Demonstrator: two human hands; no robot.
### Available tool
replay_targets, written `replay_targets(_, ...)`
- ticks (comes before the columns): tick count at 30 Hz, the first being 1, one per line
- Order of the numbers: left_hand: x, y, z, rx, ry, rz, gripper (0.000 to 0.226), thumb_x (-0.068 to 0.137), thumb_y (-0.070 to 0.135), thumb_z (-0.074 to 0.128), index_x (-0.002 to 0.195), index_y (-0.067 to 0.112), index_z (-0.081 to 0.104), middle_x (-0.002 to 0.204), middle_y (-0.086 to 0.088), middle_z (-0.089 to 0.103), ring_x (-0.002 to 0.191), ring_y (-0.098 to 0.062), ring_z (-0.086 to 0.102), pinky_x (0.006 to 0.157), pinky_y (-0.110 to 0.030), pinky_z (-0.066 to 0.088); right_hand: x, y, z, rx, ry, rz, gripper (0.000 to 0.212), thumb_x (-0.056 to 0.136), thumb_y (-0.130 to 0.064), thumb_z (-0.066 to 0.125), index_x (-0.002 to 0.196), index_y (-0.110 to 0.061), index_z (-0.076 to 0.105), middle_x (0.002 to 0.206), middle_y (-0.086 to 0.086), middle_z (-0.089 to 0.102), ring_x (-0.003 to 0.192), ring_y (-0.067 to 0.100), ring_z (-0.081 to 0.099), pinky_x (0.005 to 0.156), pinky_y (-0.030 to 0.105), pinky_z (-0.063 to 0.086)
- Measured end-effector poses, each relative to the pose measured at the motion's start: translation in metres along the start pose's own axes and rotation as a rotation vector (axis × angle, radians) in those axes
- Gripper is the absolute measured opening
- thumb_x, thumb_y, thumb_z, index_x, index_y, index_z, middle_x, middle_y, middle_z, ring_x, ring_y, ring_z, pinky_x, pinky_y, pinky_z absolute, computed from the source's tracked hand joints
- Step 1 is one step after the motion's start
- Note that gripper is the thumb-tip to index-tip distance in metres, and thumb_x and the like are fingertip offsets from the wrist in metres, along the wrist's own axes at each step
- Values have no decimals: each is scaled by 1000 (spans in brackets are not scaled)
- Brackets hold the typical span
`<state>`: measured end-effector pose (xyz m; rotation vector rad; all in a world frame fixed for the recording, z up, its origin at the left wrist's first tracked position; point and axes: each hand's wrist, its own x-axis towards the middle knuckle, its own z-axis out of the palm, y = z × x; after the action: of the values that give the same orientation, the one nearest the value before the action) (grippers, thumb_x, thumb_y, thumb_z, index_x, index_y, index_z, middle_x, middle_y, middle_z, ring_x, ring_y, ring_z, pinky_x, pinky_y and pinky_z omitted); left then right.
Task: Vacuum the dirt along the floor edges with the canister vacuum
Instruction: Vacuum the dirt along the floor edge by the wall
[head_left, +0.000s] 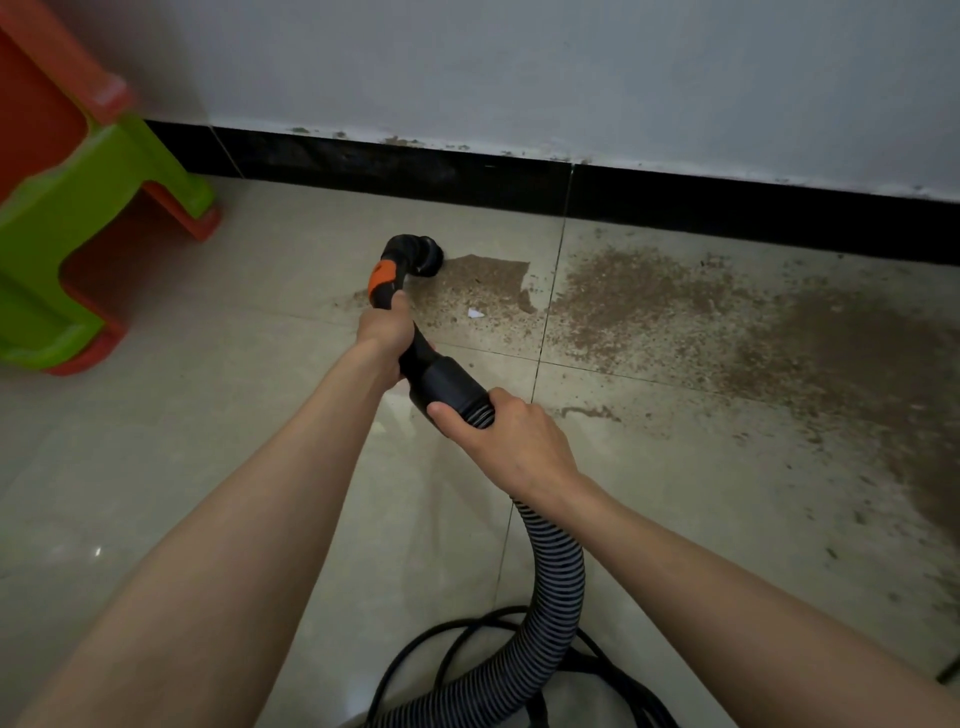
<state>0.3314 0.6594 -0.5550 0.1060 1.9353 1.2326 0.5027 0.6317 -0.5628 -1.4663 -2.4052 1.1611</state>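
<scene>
Left hand (383, 326) fingers wrapped round vacuum handle (390, 280); right hand (506, 434) fingers gripping hose (550, 561) cuff. Nozzle (427, 255) at dirt (649, 306) patch's left edge, frame centre. Sweep rightward slowly, nozzle flush, along baseboard (467, 176).

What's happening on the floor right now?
A person is vacuuming dirt along the black baseboard. The left hand grips the vacuum handle, the right hand holds the ribbed hose. The nozzle sits at the dirt's left edge; most dirt remains to its right.
</scene>
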Motion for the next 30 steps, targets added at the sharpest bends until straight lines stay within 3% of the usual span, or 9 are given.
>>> replay_targets(5, -4, 1, 11, 17, -42, 2, 34, 102, 37, 40, 120, 8, 39, 82, -7, 52, 63, -19, 56, 56, -31, 49, -4, 5, -2, 17, 52, 35, 55, 82, -78, 45, 86, -23, 47, 70, -7, 52, 60, 8, 47, 48, 26, 32)
replay_targets(10, -5, 3, 24, 70, -70, 17, 33, 102, 38, 40, 113, 7, 41, 84, -8, 52, 73, -24, 57, 83, -41, 54, -9, 10, -7, 43, 54, 68, 57, 83, -77, 44, 92, -21, 50, 72, -5, 55, 65, 14, 53, 51, 29, 36)
replay_targets(13, -7, 4, 32, 128, -109, 25, 35, 101, 40, 40, 110, 6, 43, 82, -8, 54, 70, -23, 57, 74, -39, 53, -13, 12, -8, 63, 54, 91, 60, 83, -77, 44, 96, -19, 53, 77, -1, 59, 74, 21, 61, 61, 34, 47)
replay_targets(16, -10, 6, 41, 178, -136, 39, 38, 101, 41, 40, 115, 5, 45, 83, -8, 54, 79, -26, 58, 82, -42, 53, -16, 15, -11, 89, 58, 118, 62, 83, -76, 45, 99, -17, 54, 80, 1, 61, 78, 24, 62, 66, 36, 51)
replay_targets(19, -14, 9, 50, 196, -159, 50, 35, 101, 39, 41, 113, 6, 45, 81, -8, 56, 67, -22, 58, 77, -39, 54, -18, 19, -14, 141, 53, 134, 61, 84, -75, 46, 102, -17, 56, 83, 2, 62, 79, 24, 63, 68, 36, 52)
replay_targets(22, -17, 11, 57, 235, -179, 60, 35, 102, 38, 40, 113, 5, 44, 82, -9, 55, 65, -21, 57, 73, -39, 55, -20, 21, -16, 184, 52, 140, 59, 85, -74, 47, 100, -18, 56, 80, 1, 62, 74, 21, 63, 61, 33, 49)
replay_targets(24, -19, 12, 61, 258, -184, 78, 34, 102, 36, 41, 113, 4, 44, 82, -9, 55, 68, -23, 58, 81, -42, 56, -22, 21, -17, 206, 62, 143, 56, 85, -73, 47, 97, -19, 55, 77, -2, 60, 69, 17, 61, 54, 30, 43)
replay_targets(28, -21, 15, 66, 339, -193, 113, 33, 101, 38, 40, 109, 5, 43, 98, -14, 55, 91, -30, 58, 94, -49, 50, -25, 21, -18, 246, 70, 148, 54, 85, -72, 48, 94, -20, 55, 76, -2, 60, 66, 15, 60, 51, 28, 39)
replay_targets(30, -23, 16, 66, 350, -201, 120, 32, 101, 37, 40, 108, 6, 42, 93, -13, 55, 86, -29, 58, 93, -48, 51, -27, 19, -19, 263, 71, 145, 53, 86, -72, 48, 94, -20, 55, 76, -3, 60, 66, 14, 59, 51, 28, 39)
